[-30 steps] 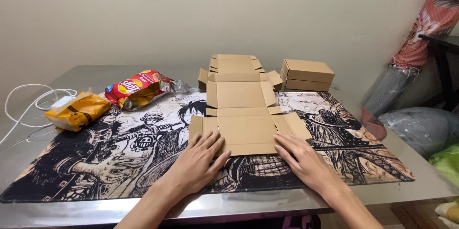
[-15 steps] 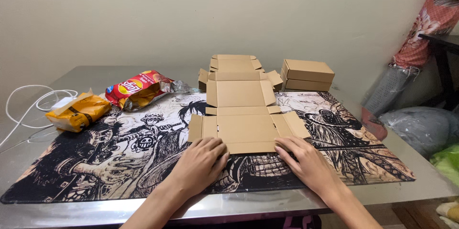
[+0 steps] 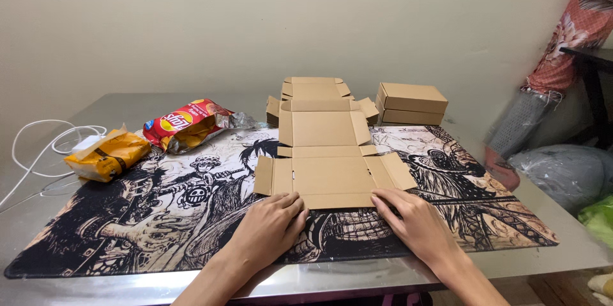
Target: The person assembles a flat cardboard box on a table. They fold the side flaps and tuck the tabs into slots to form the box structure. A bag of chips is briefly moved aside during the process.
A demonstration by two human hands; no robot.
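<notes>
A person's two bare hands rested at the near edge of an unfolded, flat brown cardboard box blank (image 3: pixel 327 168) that lay on a large desk mat (image 3: pixel 128 229) printed with black-and-tan cartoon artwork. The mat covered most of a grey metal worktop (image 3: pixel 38 216). The left hand (image 3: pixel 268 232) lay palm down on the mat, its fingers (image 3: pixel 290 207) loosely spread and touching the near left corner of the blank's bottom edge; it gripped nothing. The right hand (image 3: pixel 415 223) also lay palm down, its fingers (image 3: pixel 389 200) stretched out flat with the tips at the near right part of the same edge, pressing rather than grasping. The blank sat near the middle of the mat, its side flaps spread left and right, its far panels reaching toward the wall. Just beyond it, at the far edge of the mat, another flat box blank (image 3: pixel 314 89) lay open. To the right of that, two closed, folded cardboard boxes (image 3: pixel 412 103) sat stacked one on the other. On the far left of the mat lay an open red snack bag (image 3: pixel 185 124), and farther left a crumpled yellow snack bag (image 3: pixel 108 154). A white cable (image 3: pixel 45 146) looped across the bare worktop at the far left. At the right edge, off the worktop, sat a grey plastic bag (image 3: pixel 565 172) and red patterned fabric (image 3: pixel 568 31).
</notes>
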